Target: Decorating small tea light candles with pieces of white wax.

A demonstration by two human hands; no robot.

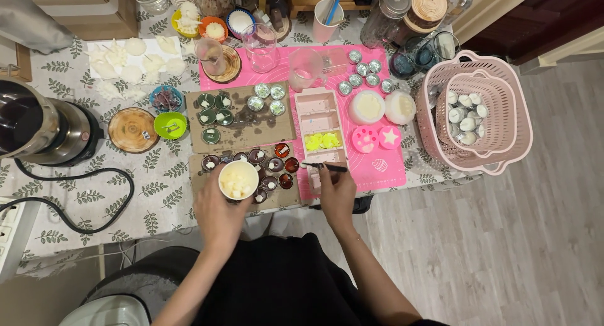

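Note:
My left hand (pixel 217 214) grips a white cup (pixel 238 179) filled with pale wax chunks, held over a brown cardboard sheet (pixel 201 181) that carries several small dark round candle tins (pixel 274 164). My right hand (pixel 336 191) holds a thin dark stick (pixel 322 166), its tip at the near end of a long pink mould tray (pixel 319 115) with yellow wax shapes (pixel 322 140) in it. The tray lies on a pink mat (pixel 384 169).
A second cardboard (pixel 242 134) holds green-filled tins. Round white and pink moulds (pixel 376 121), silver tealight cups (pixel 362 74), glass beakers (pixel 260 46), small colourful bowls (pixel 170 125), a metal pot (pixel 44 128) with black cable at left, stacked pink baskets (pixel 503 143) at right.

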